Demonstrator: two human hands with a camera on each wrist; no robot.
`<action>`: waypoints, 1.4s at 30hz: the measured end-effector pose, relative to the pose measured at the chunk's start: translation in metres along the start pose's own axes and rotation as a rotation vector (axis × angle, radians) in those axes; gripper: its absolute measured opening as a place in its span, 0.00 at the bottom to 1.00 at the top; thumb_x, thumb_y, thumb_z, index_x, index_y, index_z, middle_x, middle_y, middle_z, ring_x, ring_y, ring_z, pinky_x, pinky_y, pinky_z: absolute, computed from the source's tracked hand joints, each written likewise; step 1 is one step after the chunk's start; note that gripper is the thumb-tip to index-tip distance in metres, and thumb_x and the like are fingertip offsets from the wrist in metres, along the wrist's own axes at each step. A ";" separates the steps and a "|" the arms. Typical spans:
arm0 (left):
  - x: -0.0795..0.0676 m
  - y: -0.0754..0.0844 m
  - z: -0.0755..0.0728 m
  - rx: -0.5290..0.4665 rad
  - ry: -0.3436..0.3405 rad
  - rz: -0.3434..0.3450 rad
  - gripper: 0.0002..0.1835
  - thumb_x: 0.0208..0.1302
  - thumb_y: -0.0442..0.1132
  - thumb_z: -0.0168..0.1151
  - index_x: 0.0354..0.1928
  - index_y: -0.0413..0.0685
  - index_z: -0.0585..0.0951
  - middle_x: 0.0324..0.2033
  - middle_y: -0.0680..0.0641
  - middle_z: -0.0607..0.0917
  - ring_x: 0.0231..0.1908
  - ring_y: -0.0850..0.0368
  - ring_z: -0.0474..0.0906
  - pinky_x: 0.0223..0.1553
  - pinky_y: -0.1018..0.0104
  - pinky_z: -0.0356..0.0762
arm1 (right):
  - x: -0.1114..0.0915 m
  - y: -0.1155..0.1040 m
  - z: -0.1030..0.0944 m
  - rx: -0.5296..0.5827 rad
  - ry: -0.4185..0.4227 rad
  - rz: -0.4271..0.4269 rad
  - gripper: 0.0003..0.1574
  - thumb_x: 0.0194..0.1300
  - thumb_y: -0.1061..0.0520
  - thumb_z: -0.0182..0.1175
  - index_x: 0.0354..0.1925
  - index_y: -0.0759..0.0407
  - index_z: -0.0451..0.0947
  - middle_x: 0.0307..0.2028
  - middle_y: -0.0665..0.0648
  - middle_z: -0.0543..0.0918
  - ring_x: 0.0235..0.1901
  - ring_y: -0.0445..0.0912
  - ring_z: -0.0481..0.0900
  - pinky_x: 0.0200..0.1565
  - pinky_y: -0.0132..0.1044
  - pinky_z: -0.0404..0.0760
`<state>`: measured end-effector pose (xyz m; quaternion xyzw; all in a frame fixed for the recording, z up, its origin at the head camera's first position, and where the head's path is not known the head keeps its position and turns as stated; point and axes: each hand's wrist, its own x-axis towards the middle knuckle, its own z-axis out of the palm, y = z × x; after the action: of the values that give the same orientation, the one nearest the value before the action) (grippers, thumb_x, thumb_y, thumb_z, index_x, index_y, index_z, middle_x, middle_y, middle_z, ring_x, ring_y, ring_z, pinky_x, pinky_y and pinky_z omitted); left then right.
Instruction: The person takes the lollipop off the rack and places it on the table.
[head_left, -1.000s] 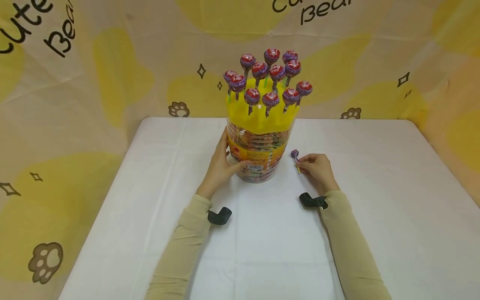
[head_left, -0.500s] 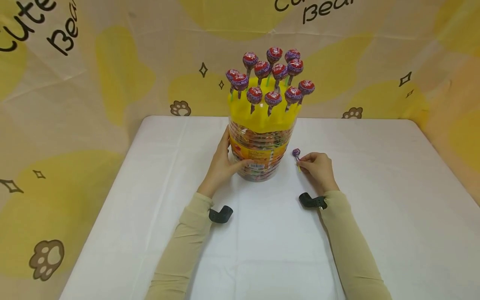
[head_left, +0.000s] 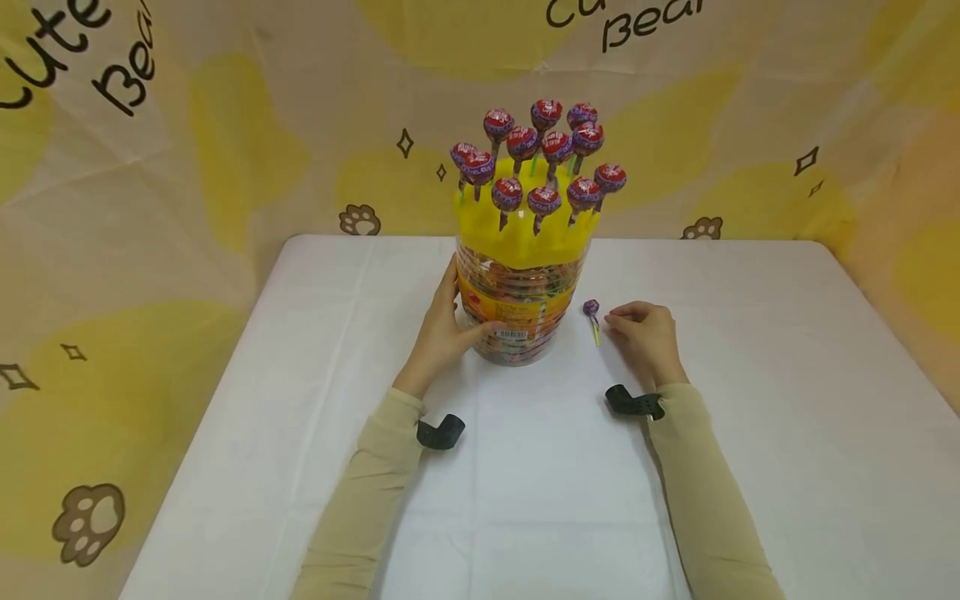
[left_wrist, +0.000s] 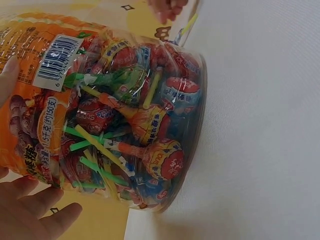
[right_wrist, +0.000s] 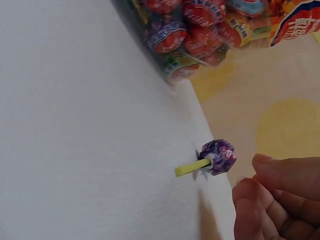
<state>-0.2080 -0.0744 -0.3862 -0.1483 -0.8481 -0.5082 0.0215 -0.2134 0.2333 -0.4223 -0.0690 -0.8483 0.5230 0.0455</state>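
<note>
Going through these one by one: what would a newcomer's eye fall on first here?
Probably the big candy jar at the middle of the white table, its yellow top bristling with red-and-purple lollipops. Then the lone lollipop to the jar's right, just beside the right hand, while the left hand grips the jar's left side.

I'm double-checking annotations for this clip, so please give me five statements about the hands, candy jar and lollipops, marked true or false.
1. The left hand grips the candy jar. True.
2. The candy jar lies on its side. False: it stands on the table.
3. Red-and-purple lollipops stick up from the yellow lid. True.
4. The loose lollipop has a yellow stick. True.
5. The right hand pinches the loose lollipop. False: that hand holds nothing.
</note>
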 end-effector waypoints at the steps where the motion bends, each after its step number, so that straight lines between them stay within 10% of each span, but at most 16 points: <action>1: 0.000 0.000 0.000 0.002 -0.002 -0.003 0.57 0.55 0.46 0.71 0.75 0.54 0.38 0.73 0.45 0.49 0.69 0.47 0.52 0.66 0.51 0.57 | -0.001 -0.002 -0.001 0.034 0.004 -0.009 0.16 0.61 0.61 0.63 0.41 0.75 0.79 0.27 0.53 0.84 0.23 0.33 0.79 0.28 0.23 0.79; 11: -0.001 0.001 0.001 -0.026 0.006 0.009 0.57 0.54 0.44 0.71 0.75 0.53 0.40 0.73 0.46 0.49 0.69 0.47 0.52 0.66 0.49 0.57 | -0.017 -0.045 -0.014 0.412 0.100 -0.189 0.13 0.61 0.66 0.61 0.41 0.78 0.78 0.28 0.49 0.84 0.26 0.40 0.82 0.34 0.28 0.82; 27: -0.001 -0.003 0.003 -0.061 0.020 0.055 0.57 0.54 0.42 0.71 0.75 0.50 0.39 0.72 0.44 0.50 0.68 0.46 0.55 0.64 0.51 0.62 | -0.036 -0.129 -0.015 0.584 0.140 -0.451 0.10 0.58 0.66 0.65 0.40 0.69 0.82 0.34 0.58 0.84 0.32 0.47 0.83 0.40 0.31 0.82; 42: -0.002 -0.001 0.003 -0.062 0.026 0.039 0.57 0.54 0.42 0.71 0.75 0.51 0.40 0.72 0.44 0.51 0.67 0.46 0.56 0.64 0.52 0.63 | -0.034 -0.165 0.000 0.618 0.178 -0.519 0.08 0.53 0.71 0.67 0.35 0.67 0.83 0.34 0.58 0.83 0.34 0.49 0.81 0.42 0.33 0.82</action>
<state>-0.2065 -0.0728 -0.3887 -0.1587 -0.8286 -0.5355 0.0377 -0.1918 0.1547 -0.2746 0.1190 -0.6334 0.7163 0.2675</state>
